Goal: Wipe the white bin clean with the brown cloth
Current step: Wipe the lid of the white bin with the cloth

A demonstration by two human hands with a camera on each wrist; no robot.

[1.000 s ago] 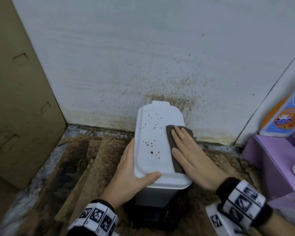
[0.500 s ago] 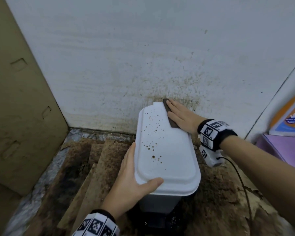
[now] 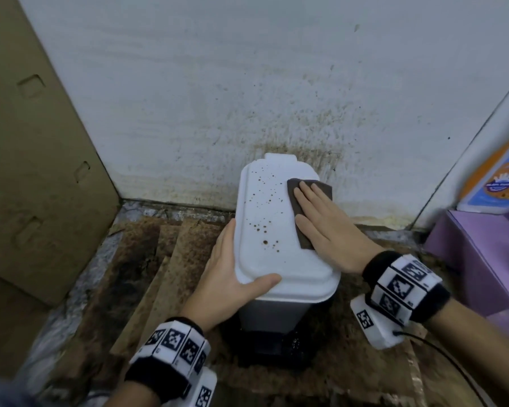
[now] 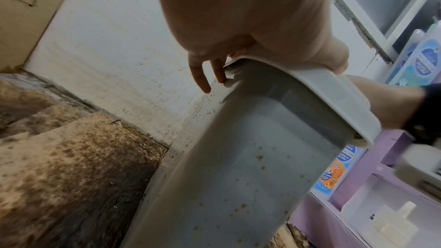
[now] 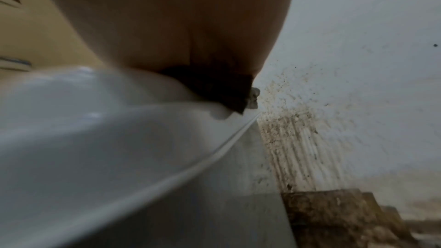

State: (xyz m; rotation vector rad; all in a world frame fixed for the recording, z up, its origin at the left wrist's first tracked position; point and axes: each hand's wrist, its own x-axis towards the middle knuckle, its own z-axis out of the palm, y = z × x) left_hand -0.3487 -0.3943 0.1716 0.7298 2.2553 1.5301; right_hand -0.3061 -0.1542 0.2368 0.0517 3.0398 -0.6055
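Note:
The white bin [image 3: 279, 268] stands against the stained wall, its shut lid speckled with brown spots on the left half. My left hand [image 3: 232, 277] grips the lid's near left corner, thumb on top and fingers along the side; the left wrist view shows the left hand [image 4: 238, 16] over the rim of the spotted bin [image 4: 238, 167]. My right hand [image 3: 323, 227] lies flat with straight fingers and presses the brown cloth [image 3: 301, 230] onto the lid's right side. In the right wrist view the cloth [image 5: 214, 88] is squeezed between my palm and the lid [image 5: 95, 129].
A cardboard panel [image 3: 27, 142] leans at the left. The wall [image 3: 291, 121] behind the bin is splattered brown. Dirty cardboard [image 3: 159, 274] covers the floor. A purple box [image 3: 467, 254] and an orange-blue bottle [image 3: 500, 180] stand close on the right.
My right hand slid the cloth to the lid's far edge, then drew it back toward me along the right side. The left hand kept its hold on the lid.

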